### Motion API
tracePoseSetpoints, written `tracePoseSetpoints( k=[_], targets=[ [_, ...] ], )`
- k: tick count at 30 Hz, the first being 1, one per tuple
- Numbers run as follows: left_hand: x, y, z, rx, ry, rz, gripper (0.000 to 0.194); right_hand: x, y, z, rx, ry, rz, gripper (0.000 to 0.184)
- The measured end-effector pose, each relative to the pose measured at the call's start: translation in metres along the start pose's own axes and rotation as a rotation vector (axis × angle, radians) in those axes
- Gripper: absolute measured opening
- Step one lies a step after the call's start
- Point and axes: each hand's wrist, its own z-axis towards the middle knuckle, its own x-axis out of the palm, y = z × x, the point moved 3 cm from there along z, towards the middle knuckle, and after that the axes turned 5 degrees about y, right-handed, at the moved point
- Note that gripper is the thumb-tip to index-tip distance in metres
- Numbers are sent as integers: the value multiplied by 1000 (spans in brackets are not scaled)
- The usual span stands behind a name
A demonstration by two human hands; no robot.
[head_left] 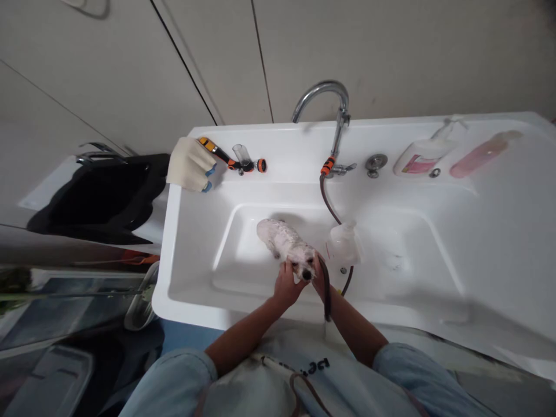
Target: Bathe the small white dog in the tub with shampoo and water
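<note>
A small wet white dog (282,236) is in the white tub, its fur streaked with what looks like lather and its dark nose toward me. My left hand (287,285) cups the left side of its face, fingers curled around the cheek and jaw. On the other side of the head, my right hand (318,277) holds the cheek, its fingers partly hidden. A brown hose (326,289) drapes across my right hand and wrist. Just right of the dog, a whitish bottle (344,243) lies or stands in the tub, over part of the hose.
The tub (191,243) has a curved chrome faucet (324,87) with the hose attached. On its back ledge are a yellow-and-black spray wand (219,152), a pump bottle (423,155) and a pink bottle (482,156). A cream cloth (189,162) hangs over the left corner.
</note>
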Motion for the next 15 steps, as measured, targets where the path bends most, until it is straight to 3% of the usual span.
tracePoseSetpoints(
  k=[4, 8, 10, 15],
  targets=[
    [-18, -17, 21, 241, -75, 208, 97, 1, -4, -1, -44, -104, 57, 38],
    [-20, -41, 45, 523, 161, 206, 73, 1, -2, -4, -127, -157, 87, 42],
    [-20, -49, 56, 559, 246, 181, 64, 1, 0, -7, -190, -223, 66, 45],
    [-21, -61, 73, 533, 298, 133, 58, 4, 8, -7, -306, -335, 70, 56]
  ],
)
